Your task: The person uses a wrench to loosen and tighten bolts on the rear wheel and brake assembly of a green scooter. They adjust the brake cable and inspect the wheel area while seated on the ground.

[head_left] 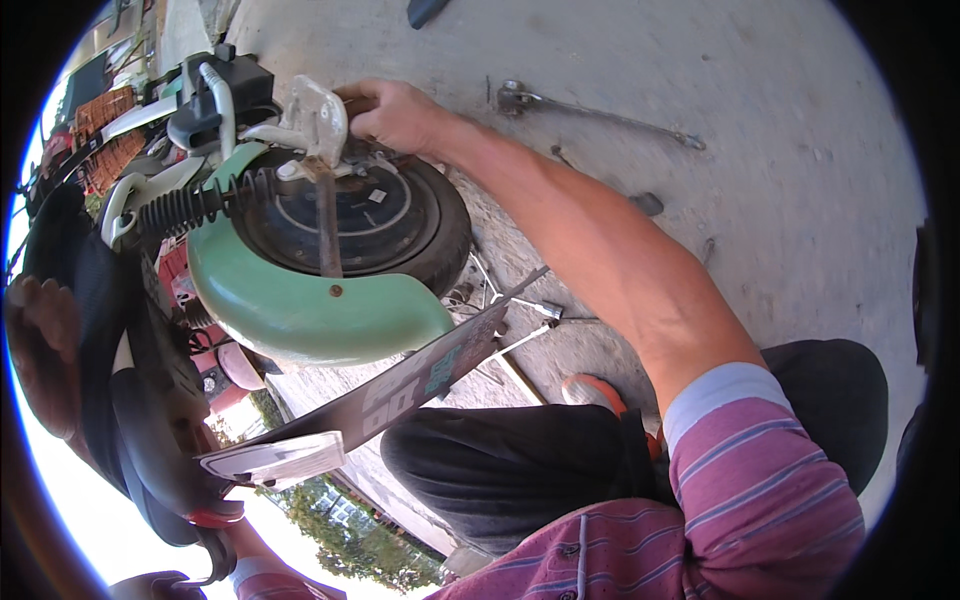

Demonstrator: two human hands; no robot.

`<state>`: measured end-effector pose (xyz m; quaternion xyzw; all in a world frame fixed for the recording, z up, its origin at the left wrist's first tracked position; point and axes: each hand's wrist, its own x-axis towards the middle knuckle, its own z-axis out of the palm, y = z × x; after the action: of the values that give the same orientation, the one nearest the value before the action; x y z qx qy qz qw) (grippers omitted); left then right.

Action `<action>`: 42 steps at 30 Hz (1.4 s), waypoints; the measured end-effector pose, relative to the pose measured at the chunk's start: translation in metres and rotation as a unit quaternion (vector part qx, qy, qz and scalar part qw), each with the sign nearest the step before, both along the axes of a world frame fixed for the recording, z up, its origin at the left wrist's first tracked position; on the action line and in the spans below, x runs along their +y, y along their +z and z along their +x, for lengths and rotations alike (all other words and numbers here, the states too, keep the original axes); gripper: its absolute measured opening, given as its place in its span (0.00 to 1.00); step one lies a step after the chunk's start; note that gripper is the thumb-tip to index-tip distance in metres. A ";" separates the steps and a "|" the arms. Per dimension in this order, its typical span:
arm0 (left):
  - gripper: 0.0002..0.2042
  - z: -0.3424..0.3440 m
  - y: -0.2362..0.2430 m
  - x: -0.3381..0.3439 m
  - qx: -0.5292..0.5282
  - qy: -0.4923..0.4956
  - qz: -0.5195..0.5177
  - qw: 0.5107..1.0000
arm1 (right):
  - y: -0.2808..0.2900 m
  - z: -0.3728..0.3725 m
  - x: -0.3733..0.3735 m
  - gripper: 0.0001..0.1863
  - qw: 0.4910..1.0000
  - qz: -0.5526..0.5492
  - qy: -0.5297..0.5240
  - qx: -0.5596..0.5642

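Room: bare concrete floor open to R of wheel | Wheel: rear of scooter, upper L, green fender below | Near: wrench on floor, cross wrench by tyre | R hand: arm stretched, grip closed on dark handle at hub bracket | L hand: far L edge, blurred, grip can't tell

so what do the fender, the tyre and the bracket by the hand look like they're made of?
Fender: probably painted sheet metal or moulded plastic, smooth pale green gloss with a soft sheen.
Tyre: black rubber, matt, dusty.
Bracket: looks like cast aluminium, dull silver-white, rounded edges.
The right hand rests against it.
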<state>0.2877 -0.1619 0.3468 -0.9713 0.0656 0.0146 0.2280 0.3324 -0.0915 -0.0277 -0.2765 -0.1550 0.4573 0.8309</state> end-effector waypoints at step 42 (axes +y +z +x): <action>0.20 -0.011 -0.028 -0.001 0.052 0.034 -0.075 0.995 | -0.006 0.024 0.001 0.25 0.929 -0.125 0.039 -0.346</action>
<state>0.2763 -0.1626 0.3193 -0.9853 0.0450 0.0683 0.1499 0.3561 -0.0901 -0.0334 -0.5127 -0.3853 0.3807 0.6661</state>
